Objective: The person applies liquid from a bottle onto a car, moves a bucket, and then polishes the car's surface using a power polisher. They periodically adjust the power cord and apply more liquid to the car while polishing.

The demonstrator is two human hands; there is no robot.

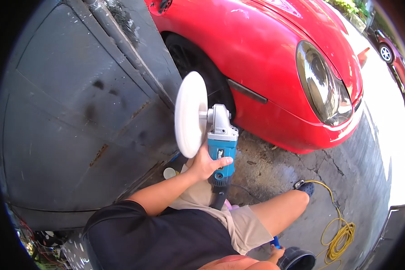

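My left hand (208, 164) is wrapped round the blue-green body of a polisher (222, 155), its thumb lying across the front. The polisher has a grey metal head and a large white round pad (191, 114) that faces the grey panel on the left and touches nothing I can make out. At the bottom, my right hand (276, 254) is closed round a blue object (275, 242), only partly visible, beside the rim of a black bucket (298, 257).
A red car (265, 58) with a headlight (324, 83) and dark wheel fills the top. A grey panel (76, 112) stands at left. A yellow cord (339, 243) lies coiled on the floor at lower right. A white cup (169, 173) is near my left forearm.
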